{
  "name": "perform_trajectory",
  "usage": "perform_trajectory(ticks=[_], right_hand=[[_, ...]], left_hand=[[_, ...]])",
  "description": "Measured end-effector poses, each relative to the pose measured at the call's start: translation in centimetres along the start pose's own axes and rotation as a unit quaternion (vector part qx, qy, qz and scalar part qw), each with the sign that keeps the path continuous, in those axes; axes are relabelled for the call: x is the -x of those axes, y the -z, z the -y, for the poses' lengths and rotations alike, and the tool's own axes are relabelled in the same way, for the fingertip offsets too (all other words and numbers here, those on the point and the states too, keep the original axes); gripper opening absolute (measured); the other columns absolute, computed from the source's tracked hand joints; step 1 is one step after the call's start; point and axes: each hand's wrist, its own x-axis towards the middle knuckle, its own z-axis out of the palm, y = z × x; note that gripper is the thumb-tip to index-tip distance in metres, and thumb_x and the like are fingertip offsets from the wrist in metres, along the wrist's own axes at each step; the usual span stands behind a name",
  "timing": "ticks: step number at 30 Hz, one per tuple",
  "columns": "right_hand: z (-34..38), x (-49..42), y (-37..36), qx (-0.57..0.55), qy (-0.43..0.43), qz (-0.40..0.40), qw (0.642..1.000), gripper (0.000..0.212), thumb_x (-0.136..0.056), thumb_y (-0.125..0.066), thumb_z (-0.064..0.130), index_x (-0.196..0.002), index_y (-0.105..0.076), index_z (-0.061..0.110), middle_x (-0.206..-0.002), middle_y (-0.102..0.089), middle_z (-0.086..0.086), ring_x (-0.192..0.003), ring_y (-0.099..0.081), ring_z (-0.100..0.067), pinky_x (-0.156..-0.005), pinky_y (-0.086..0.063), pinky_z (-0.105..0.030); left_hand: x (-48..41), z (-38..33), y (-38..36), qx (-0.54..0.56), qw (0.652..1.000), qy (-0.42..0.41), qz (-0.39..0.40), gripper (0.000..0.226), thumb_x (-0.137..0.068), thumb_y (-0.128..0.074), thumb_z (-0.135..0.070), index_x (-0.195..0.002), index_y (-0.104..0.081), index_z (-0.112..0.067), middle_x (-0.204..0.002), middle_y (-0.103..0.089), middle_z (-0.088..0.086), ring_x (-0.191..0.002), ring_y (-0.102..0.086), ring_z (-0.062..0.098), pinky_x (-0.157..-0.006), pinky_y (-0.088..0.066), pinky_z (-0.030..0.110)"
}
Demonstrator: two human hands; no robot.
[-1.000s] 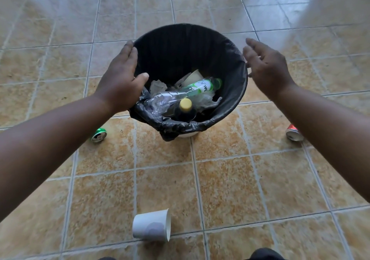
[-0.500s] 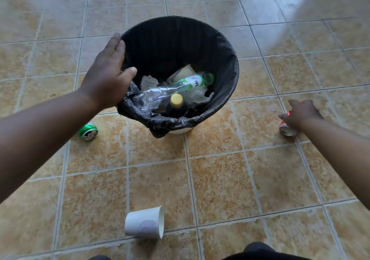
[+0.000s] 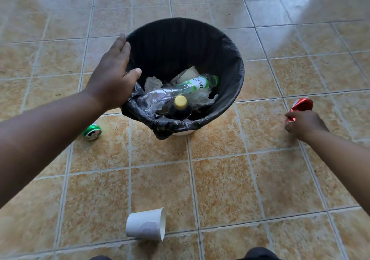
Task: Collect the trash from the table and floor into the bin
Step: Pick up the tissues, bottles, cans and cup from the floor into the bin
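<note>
A bin [image 3: 230,59] lined with a black bag [image 3: 160,123] is seen standing on the tiled floor [image 3: 220,179]. Its left rim is gripped by the left hand [image 3: 112,79], with the thumb hooked inside the bag and the fingers laid along the outside. Inside the bin, a clear bottle [image 3: 180,88] with a green label, a dark bottle [image 3: 180,107] with a yellow cap, crumpled plastic and a paper cup are piled together. To the right of the bin, a red can [image 3: 301,104] is held by the right hand [image 3: 304,124], the fingers closed around its lower end; whether it is touching the floor cannot be told. A green can [image 3: 92,130] lies on its side on the floor left of the bin, partly hidden by the left forearm. A white cup [image 3: 146,227] lies on its side nearer the camera, well apart from the bin, its mouth turned to the right.
</note>
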Motion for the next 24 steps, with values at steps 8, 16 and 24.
perform_trajectory(ticks=[8,16,24], right_hand=[[5.6,1.2,4.1,-0.114,0.141,-0.145,0.973,0.044,-0.090,-0.066,0.029,-0.133,-0.061,0.021,-0.135,-0.057,-0.020,-0.118,-0.054,-0.038,-0.102,-0.041,-0.041],[15.2,5.6,11.7,-0.269,0.361,-0.343,0.825,0.038,-0.093,-0.063,0.030,-0.128,-0.065,0.017,-0.135,-0.059,-0.010,-0.116,-0.062,-0.020,-0.086,-0.054,-0.017],[20.0,11.5,10.7,-0.171,0.571,-0.172,0.784,0.034,-0.094,-0.061,0.014,-0.128,-0.064,0.017,-0.142,-0.051,-0.020,-0.120,-0.058,-0.032,-0.093,-0.057,-0.036]], left_hand=[[0.0,0.0,0.1,-0.002,1.000,0.003,0.005,0.066,-0.101,-0.046,-0.027,-0.157,-0.015,-0.010,-0.166,-0.003,0.000,-0.152,-0.001,0.012,-0.119,-0.004,0.025],[0.1,-0.2,0.1,0.003,1.000,0.005,0.007,0.066,-0.101,-0.045,-0.028,-0.157,-0.015,-0.010,-0.166,-0.002,-0.001,-0.152,-0.002,0.012,-0.121,-0.006,0.027],[0.1,0.0,0.1,0.005,1.000,0.001,0.012,0.066,-0.102,-0.042,-0.036,-0.156,-0.016,-0.010,-0.166,-0.003,0.001,-0.152,-0.002,0.013,-0.121,-0.005,0.027]])
